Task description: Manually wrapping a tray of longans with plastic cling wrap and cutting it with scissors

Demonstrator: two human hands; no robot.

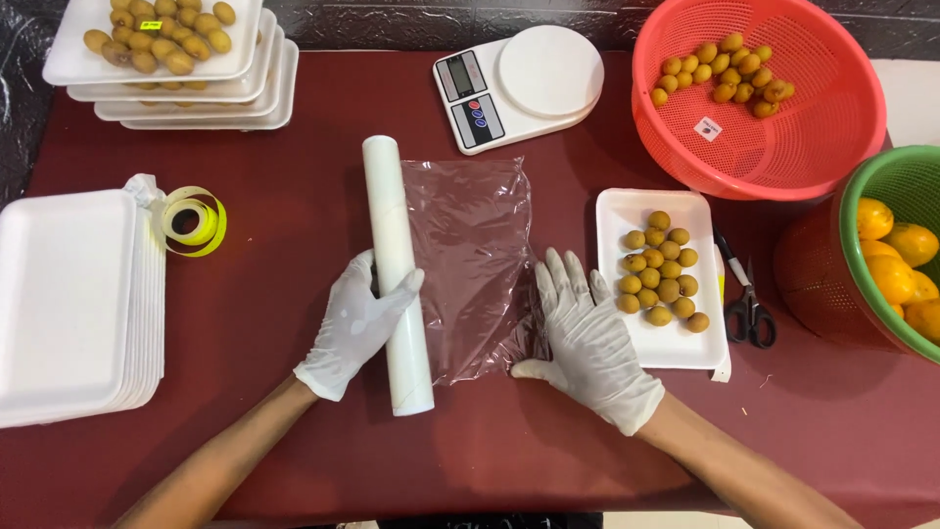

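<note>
Between the hands: clear film sheet [468, 264], pulled flat on the dark red bench [294, 196]. Left hand [357, 326], gloved white, wrapped around white film roll [397, 274]. Right hand [592, 338], gloved, fingers spread flat, pressing film's right edge. Just right of it: white foam tray [612, 211] of small brown fruit, then scissors [749, 304]. Far left of left hand: stack of empty white trays [69, 304], yellow label roll [191, 220]. Beyond: white scale [519, 83], red basket [822, 137] bearing 1 small white tag [708, 128].
</note>
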